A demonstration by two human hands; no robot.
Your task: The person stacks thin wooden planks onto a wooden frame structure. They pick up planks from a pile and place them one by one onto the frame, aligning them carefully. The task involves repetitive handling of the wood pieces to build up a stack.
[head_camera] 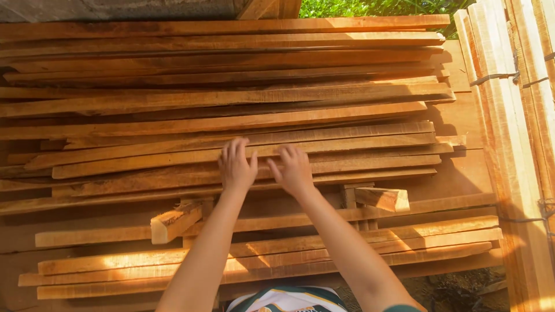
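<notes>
Both hands lay flat on one long plank point(347, 144) atop the timber stack point(173, 86). The left hand point(237, 167) and right hand point(293, 170) had fingers spread, clamping nothing. Strapped pale boards point(497, 115) stood at the right.

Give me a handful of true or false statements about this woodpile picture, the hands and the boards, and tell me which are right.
1. Both hands rest on the stack of long planks. True: the left hand and right hand lie side by side, palms down, on the boards.
2. The right hand grips a hammer. False: it holds no tool; its fingers lie flat on the wood.
3. A bundle of paler boards stands at the right edge, tied with bands. True.
4. The planks are painted blue. False: they are bare, orange-brown rough-cut wood.
5. Green plants show beyond the top of the pile. True.
6. The short wood blocks sit on top of the pile. False: they poke out lower down, between layers.
</notes>
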